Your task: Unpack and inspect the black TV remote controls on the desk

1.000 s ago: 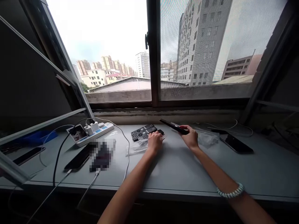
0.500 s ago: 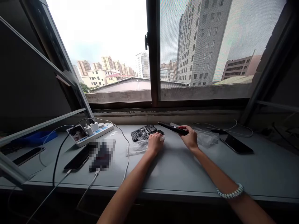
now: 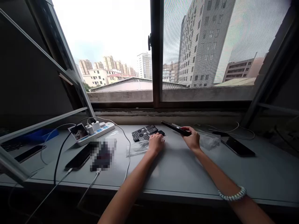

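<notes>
My right hand (image 3: 192, 138) is closed round one end of a long black remote control (image 3: 174, 128), held just above the grey table (image 3: 182, 169) and pointing up-left. My left hand (image 3: 155, 142) rests knuckles-up on a clear plastic bag (image 3: 137, 147), its fingers curled at the near end of two black remotes (image 3: 144, 133) lying side by side. Whether the left fingers grip anything is hidden.
A white power strip (image 3: 97, 131) with chargers and cables sits at the left, with a dark phone (image 3: 78, 159) and a blurred item nearby. Another phone (image 3: 237, 146) and crumpled plastic (image 3: 209, 140) lie at the right. A window frame (image 3: 157, 53) rises behind.
The held remote has dipped slightly and stays in my right hand. The view has shifted a little; my left hand has hardly moved.
</notes>
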Demonstrator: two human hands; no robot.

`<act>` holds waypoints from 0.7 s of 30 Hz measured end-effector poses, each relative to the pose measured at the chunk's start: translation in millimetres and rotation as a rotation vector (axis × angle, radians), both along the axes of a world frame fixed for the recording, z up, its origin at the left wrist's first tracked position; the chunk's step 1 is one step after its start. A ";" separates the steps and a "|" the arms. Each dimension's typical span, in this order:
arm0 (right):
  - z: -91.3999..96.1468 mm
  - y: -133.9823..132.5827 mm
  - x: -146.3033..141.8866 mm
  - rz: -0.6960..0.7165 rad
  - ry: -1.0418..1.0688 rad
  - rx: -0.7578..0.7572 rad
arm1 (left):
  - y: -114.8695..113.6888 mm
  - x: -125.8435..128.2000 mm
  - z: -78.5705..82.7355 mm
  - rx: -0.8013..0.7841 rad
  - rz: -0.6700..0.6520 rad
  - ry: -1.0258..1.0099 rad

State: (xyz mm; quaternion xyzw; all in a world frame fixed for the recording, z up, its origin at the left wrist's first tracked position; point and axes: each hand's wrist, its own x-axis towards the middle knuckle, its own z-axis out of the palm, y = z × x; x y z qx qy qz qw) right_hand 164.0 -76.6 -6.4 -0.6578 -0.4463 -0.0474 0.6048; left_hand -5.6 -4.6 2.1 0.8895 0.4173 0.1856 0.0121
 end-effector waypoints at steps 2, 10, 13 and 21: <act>-0.7 0.5 0.7 -0.008 0.010 0.000 | -0.2 0.2 -0.1 -0.004 0.002 -0.002; -2.8 3.0 3.0 -0.019 0.055 -0.009 | -1.7 -1.0 0.6 -0.014 -0.002 0.009; -3.3 3.4 3.1 -0.014 0.055 -0.005 | -2.4 -1.3 0.8 -0.018 -0.004 0.013; -1.1 1.8 1.2 -0.024 0.073 -0.022 | -2.6 -1.2 0.0 -0.013 -0.008 0.008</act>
